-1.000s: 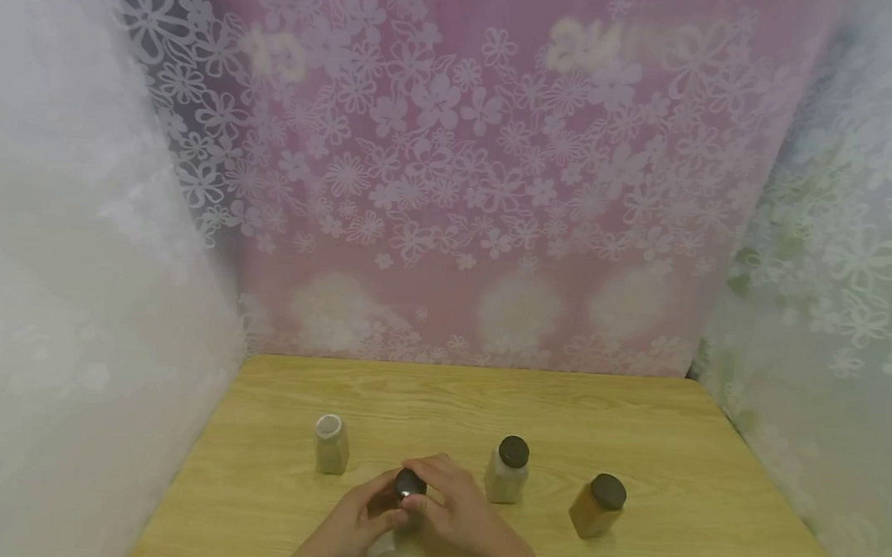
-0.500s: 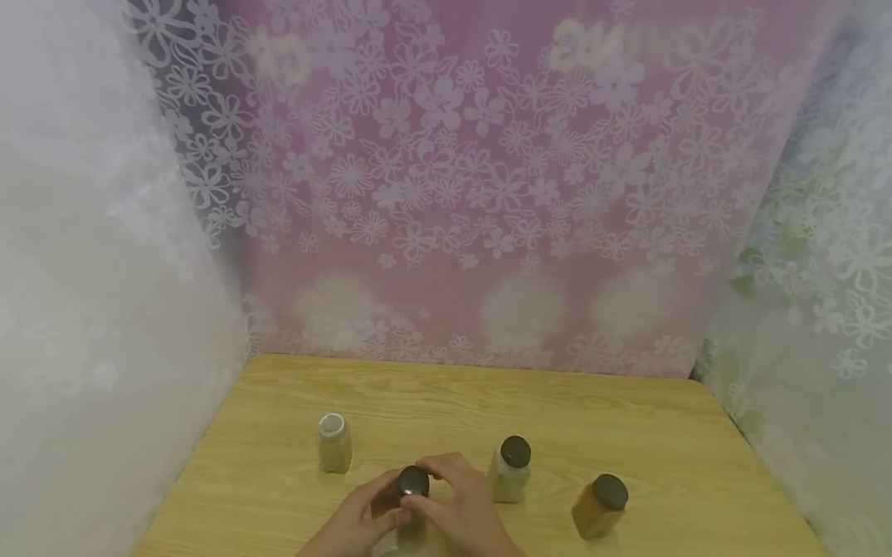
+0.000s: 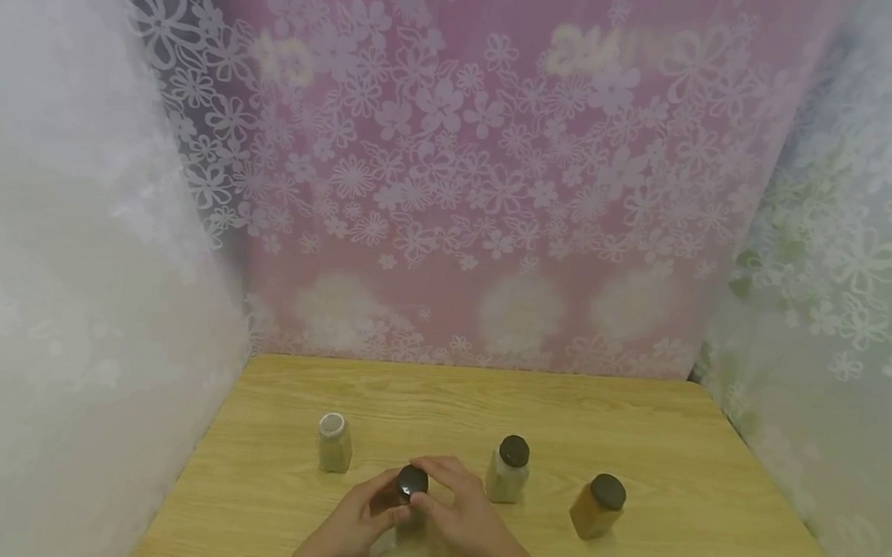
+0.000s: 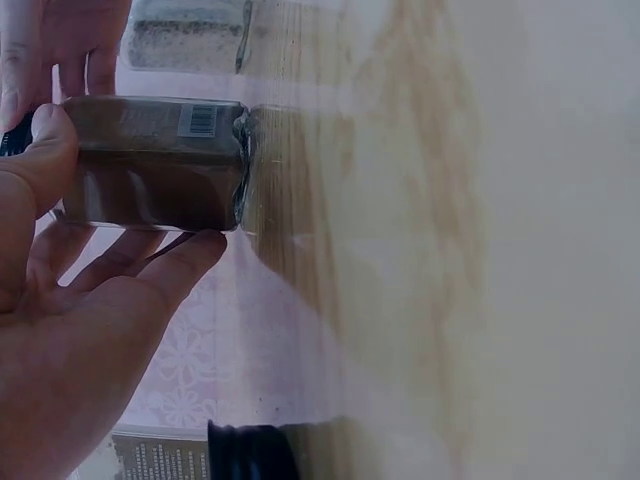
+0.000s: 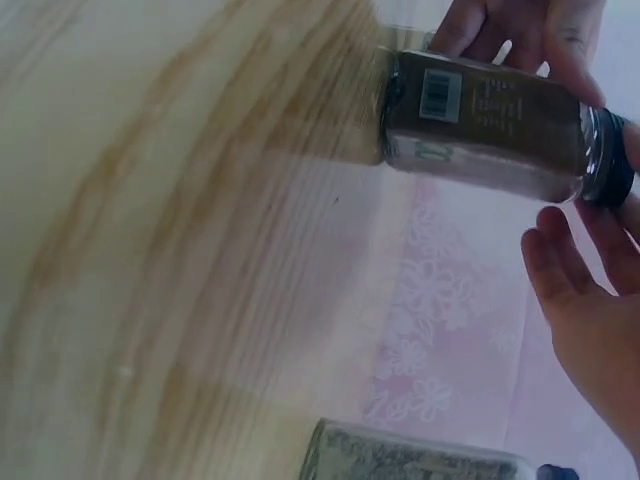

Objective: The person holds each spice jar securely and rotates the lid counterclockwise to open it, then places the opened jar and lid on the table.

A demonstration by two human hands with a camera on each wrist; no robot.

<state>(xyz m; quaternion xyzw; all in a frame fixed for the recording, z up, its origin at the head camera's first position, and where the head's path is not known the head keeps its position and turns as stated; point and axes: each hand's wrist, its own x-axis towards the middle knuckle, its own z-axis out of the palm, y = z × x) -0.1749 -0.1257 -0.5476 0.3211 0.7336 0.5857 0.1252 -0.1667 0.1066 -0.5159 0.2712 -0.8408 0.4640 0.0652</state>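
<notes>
In front of me, a square glass jar of brown powder stands upright on the table, its black lid facing up. My left hand holds the jar's body from the left, thumb near the neck and fingers along the far side. From the right, my right hand pinches the lid's rim between thumb and fingers. The right wrist view shows the lid on the jar's neck and a barcode label on the glass.
An uncapped jar stands back left. Right of my hands are a black-lidded jar with pale contents and an orange-brown jar. A loose black cap lies on the wooden table, low in the left wrist view.
My right fingers have shifted slightly around the lid's rim, spreading and then closing in again. The left hand and the jar have stayed in place.
</notes>
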